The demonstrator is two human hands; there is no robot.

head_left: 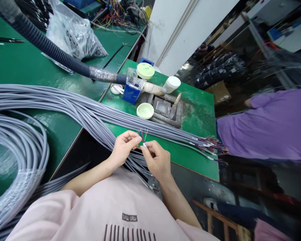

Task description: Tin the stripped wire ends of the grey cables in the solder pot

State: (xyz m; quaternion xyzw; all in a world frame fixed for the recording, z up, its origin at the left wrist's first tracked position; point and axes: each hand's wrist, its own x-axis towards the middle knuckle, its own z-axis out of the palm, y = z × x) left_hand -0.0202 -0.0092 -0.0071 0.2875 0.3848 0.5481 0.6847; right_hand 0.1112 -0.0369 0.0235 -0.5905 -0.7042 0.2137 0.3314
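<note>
Green worktop (20, 63) across the left and middle, a smaller green section (198, 110) to its right. Thick bundle of grey cables (65, 103) running from the far left across the worktop towards the right, ends stripped into coloured wires (213, 145) at the right edge; coiled loops of the same grey cable (22, 147) near left. Dark corrugated hose (55, 52) slanting down from far left to a blue box (131, 92). Clear plastic bag (72, 33) of dark parts at the far side. Purple sleeve of another person (266, 124) at the right. Metal tray (165, 108) beyond the bundle, flanked by a pale green lid (145, 110), a second round lid (145, 70) and a white jar (172, 83). Left hand (124, 147) and right hand (157, 159) close together at near centre, just above the cable bundle. Both pinched shut on one cable end (144, 144), held upright between the fingertips of the two hands. Short coloured wire strands (142, 134) fanning up from that end, above the left hand's thumb.
</note>
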